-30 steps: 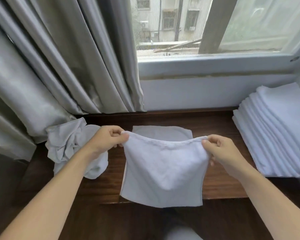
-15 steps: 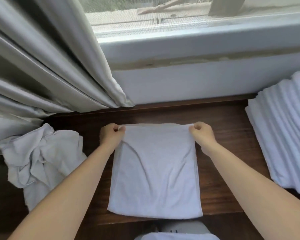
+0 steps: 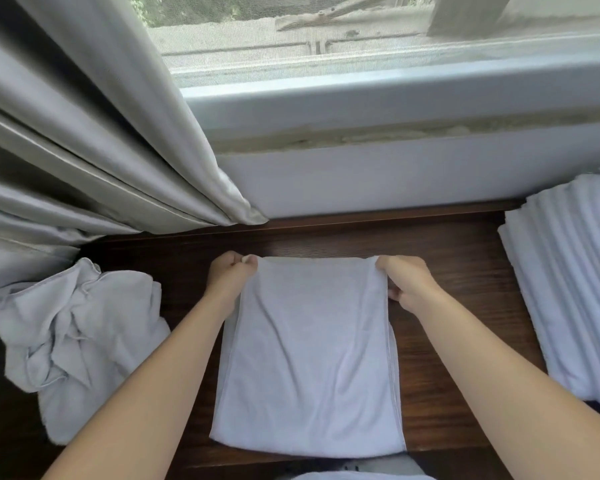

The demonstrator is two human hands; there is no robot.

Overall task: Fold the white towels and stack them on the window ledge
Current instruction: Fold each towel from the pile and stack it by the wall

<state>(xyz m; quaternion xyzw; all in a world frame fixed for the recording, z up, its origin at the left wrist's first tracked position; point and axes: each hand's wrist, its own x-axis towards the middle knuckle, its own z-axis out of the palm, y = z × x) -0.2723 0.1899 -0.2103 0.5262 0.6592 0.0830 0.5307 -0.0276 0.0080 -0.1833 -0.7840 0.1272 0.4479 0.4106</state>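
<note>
A white towel (image 3: 309,362), folded double, lies flat on the dark wooden ledge (image 3: 444,258) in the middle of the head view. My left hand (image 3: 227,277) pinches its far left corner. My right hand (image 3: 404,282) grips the far right corner, fingers curled over the edge. A stack of several folded white towels (image 3: 568,292) rests on the ledge at the right. A crumpled heap of unfolded white towels (image 3: 73,344) sits at the left.
A grey curtain (image 3: 94,133) hangs down to the ledge at the back left. Behind the ledge rise a white wall and window frame (image 3: 395,98). More white cloth (image 3: 357,472) shows below the ledge's front edge.
The towel was held up in the air a second ago. Both hands carried its top edge forward and laid it down flat on the ledge, corners still held.
</note>
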